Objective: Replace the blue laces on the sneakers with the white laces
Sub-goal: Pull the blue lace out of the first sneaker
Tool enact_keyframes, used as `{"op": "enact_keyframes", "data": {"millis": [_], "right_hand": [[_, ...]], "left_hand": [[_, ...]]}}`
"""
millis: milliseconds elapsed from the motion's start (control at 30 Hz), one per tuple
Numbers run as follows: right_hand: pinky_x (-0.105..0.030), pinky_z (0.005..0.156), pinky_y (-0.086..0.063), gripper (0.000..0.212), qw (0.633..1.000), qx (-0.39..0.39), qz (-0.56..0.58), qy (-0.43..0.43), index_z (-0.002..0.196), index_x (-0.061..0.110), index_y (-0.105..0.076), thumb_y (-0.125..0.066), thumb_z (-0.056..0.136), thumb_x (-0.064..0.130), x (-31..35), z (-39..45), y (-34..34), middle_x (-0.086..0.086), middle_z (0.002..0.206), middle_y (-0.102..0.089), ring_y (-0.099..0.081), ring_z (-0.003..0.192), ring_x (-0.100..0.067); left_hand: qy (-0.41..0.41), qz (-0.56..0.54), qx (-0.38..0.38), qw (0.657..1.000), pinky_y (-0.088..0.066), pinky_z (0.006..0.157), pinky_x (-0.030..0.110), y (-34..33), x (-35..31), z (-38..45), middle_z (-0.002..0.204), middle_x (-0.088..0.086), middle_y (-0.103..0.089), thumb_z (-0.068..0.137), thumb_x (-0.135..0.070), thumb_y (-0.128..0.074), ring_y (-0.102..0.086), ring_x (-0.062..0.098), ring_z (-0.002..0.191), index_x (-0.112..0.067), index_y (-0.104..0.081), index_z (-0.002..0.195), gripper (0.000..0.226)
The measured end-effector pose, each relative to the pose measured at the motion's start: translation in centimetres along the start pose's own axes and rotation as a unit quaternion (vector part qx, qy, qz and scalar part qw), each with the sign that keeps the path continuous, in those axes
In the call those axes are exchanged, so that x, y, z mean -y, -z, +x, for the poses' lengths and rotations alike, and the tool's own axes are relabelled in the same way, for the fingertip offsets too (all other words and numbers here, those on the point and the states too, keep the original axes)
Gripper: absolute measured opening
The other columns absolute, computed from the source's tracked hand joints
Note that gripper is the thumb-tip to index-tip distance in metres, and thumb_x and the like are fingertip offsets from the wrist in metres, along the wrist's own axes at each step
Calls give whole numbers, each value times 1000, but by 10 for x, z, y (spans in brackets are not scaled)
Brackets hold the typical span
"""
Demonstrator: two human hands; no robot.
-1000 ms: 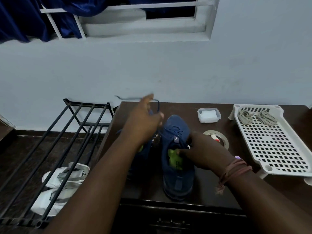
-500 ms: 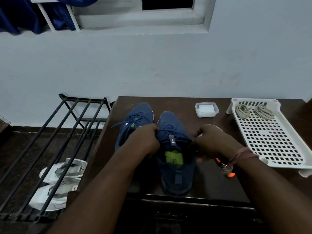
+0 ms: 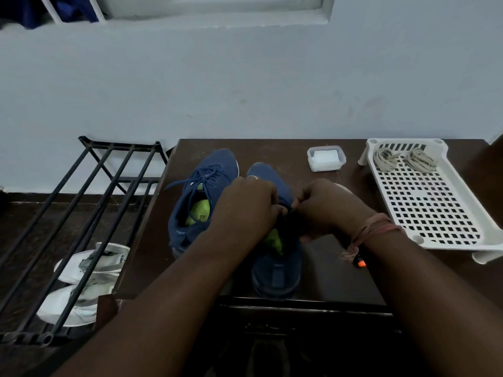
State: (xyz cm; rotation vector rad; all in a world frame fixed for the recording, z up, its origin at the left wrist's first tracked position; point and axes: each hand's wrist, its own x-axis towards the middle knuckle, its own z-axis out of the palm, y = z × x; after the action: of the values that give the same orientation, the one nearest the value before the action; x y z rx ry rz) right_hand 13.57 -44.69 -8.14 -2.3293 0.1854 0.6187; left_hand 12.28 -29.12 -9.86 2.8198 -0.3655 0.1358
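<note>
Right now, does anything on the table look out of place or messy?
Little stands out. The left sneaker sits angled with its blue lace loose and trailing. The white laces lie bundled in the tray. Both hands work at the right sneaker.

Blue sneakers [image 3: 201, 197] side by side; white laces [image 3: 402, 159] in tray.

faint dark print on the green insole [image 3: 200, 213] of the left sneaker [image 3: 200, 197], too small to read, no other legible text
</note>
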Motion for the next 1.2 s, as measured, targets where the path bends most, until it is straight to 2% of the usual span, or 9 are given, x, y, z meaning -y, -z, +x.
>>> {"op": "enact_keyframes", "data": {"millis": [167, 300, 400, 500, 634, 767, 967, 1067, 1201], "right_hand": [[-48, 70, -62, 10, 998, 33, 41, -17, 94, -2, -68, -66, 88, 5, 1, -1, 3, -18, 75, -74, -74, 67, -29], [-49, 70, -62, 11, 998, 39, 48, -24, 95, -4, -67, -67, 89, 5, 3, -3, 5, -20, 77, -74, -74, 69, -31], [-49, 71, -62, 12, 996, 45, 68, -41, 93, -3, -65, -72, 86, 5, 3, -7, 6, -22, 78, -73, -74, 71, -34], [-49, 71, -62, 15, 997, 47, 51, -41, 93, -3, -66, -73, 86, 7, 4, -8, 6, -21, 76, -74, -74, 70, -33], [-38, 65, -63, 12, 999, 28, 25, -34, 92, -1, -64, -69, 87, 9, 4, -5, 2, -13, 74, -74, -74, 65, -24], [-16, 38, -46, 12, 999, -7, -28, -25, 78, 7, -63, -71, 85, 13, 3, -8, 2, -3, 66, -69, -65, 48, -10], [-37, 67, -63, 14, 999, 17, -31, -4, 92, 3, -69, -73, 84, 12, 2, -2, 0, -10, 78, -75, -74, 70, -23], [-24, 49, -56, 12, 1000, -10, 6, 4, 78, 12, -59, -60, 90, 11, -2, -1, 0, -5, 76, -66, -72, 71, -21], [-41, 70, -62, 18, 998, 42, 17, -41, 91, 2, -64, -75, 84, 15, 0, 2, -1, -10, 76, -75, -75, 71, -27]], "left_hand": [[-16, 56, -11, 998, -50, 82, 38, -9, -7, -9, 107, 7, -58, 90, -35, -65, -51, 28, 98, -22, -73, 103, 21], [74, -62, -41, 994, -55, 74, 37, -3, -6, -4, 85, 2, -67, 91, -32, -58, -60, 22, 80, -17, -71, 80, 23], [262, -313, -57, 911, -47, 65, 33, 18, 14, 15, 71, 4, -57, 91, -23, -63, -51, 20, 63, -12, -58, 73, 22], [284, -430, -13, 857, -36, 60, 35, 28, 22, 12, 57, 6, -44, 87, -9, -67, -40, 20, 54, -13, -47, 59, 34], [161, -255, 98, 948, -53, 64, 36, 27, -2, 1, 78, 4, -68, 91, -23, -53, -63, 16, 68, -16, -64, 87, 13], [34, -79, 49, 995, -56, 68, 38, 17, -16, -3, 80, 1, -68, 91, -39, -60, -63, 18, 74, -19, -68, 85, 23], [46, -133, -24, 990, -54, 78, 43, 6, -2, 5, 89, 0, -67, 92, -27, -59, -61, 25, 87, -25, -70, 84, 13], [157, -343, -61, 924, -55, 62, 29, 17, -5, 8, 79, -5, -70, 101, -21, -51, -65, 14, 70, -19, -66, 87, 20], [257, -588, -121, 757, -37, 52, 23, 35, 8, 14, 69, -7, -58, 106, -19, -45, -44, 11, 57, -18, -60, 90, 22]]}}
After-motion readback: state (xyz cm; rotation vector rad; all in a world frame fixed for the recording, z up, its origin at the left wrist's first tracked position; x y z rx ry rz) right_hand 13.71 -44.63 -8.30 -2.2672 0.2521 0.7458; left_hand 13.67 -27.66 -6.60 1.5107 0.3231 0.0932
